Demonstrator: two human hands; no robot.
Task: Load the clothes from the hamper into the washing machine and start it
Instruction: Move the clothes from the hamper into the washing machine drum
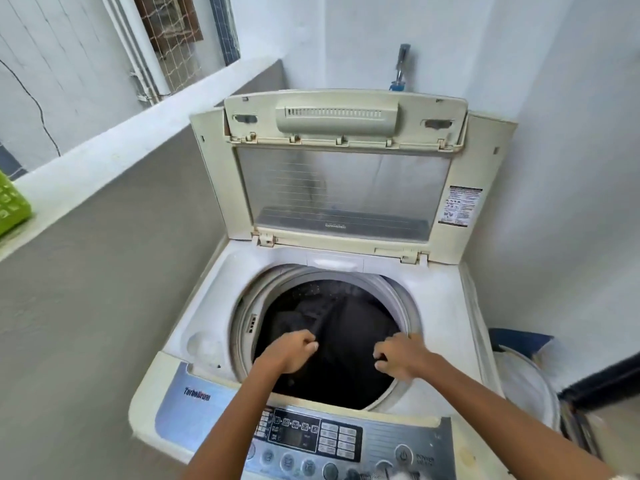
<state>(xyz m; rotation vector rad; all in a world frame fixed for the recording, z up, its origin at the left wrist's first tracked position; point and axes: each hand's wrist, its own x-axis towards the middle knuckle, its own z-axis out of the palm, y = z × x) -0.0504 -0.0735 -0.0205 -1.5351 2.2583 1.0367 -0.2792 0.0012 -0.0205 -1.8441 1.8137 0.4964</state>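
Observation:
A cream top-loading washing machine point(204, 306) stands in front of me with its folding lid point(343, 188) raised. Dark clothing point(349, 327) fills the drum. My left hand point(292, 351) and my right hand point(401, 358) reach over the drum opening, each with fingers curled and pinching the dark cloth near its front. The control panel point(308, 441) with buttons and a display runs along the near edge, under my forearms. A white hamper point(530, 386) shows partly at the right of the machine.
A grey half wall with a white ledge point(114, 157) runs along the left, with a green basket point(12, 206) on it. A tap point(401, 67) is fixed to the wall behind the machine. White walls close in at the right.

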